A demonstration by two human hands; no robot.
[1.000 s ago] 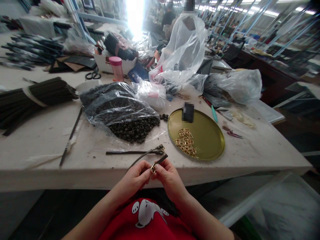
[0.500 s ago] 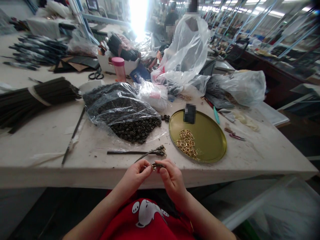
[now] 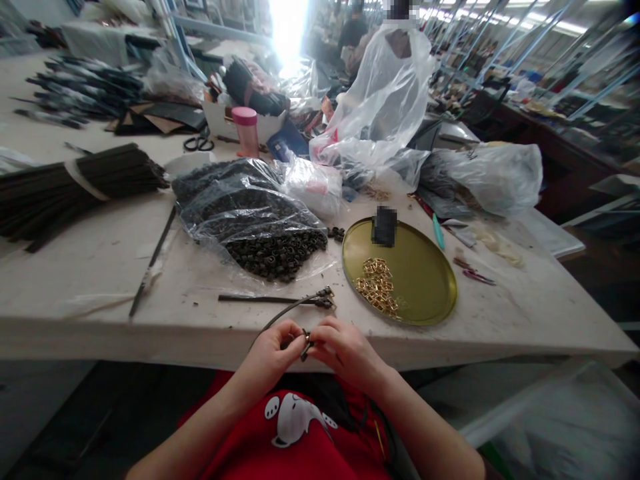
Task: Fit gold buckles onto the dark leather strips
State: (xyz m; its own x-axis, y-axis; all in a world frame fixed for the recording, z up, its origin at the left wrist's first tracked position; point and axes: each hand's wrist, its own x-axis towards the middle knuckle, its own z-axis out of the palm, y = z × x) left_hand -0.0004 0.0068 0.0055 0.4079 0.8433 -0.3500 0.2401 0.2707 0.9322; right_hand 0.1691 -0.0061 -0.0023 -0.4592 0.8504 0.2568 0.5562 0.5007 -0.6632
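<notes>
My left hand (image 3: 280, 343) is closed at the table's front edge, pinching a thin dark strap (image 3: 305, 354) beside a small gold buckle (image 3: 308, 339). From the other side, the fingers of my right hand (image 3: 345, 348) press together on the same strap and buckle, hiding much of both. A short strap end points down between my hands. Just beyond them lie a straight dark strap (image 3: 265, 299) and a curved strap (image 3: 287, 309), with buckled ends together at the right. The curved one runs behind my left hand; whether it is held I cannot tell.
A round gold tray (image 3: 425, 287) holds a pile of gold buckles (image 3: 377, 288). Left of it, a clear plastic bag (image 3: 240, 207) spills small dark loops (image 3: 280, 253). A bundle of dark strips (image 3: 90, 177), scissors (image 3: 199, 143), a pink-lidded jar (image 3: 246, 133) and a teal-handled tool (image 3: 438, 232) lie around.
My right hand has turned over the strap, its thumb now hidden behind the fingers. The short strap end has swung from pointing right to pointing down. The whole view has shifted slightly.
</notes>
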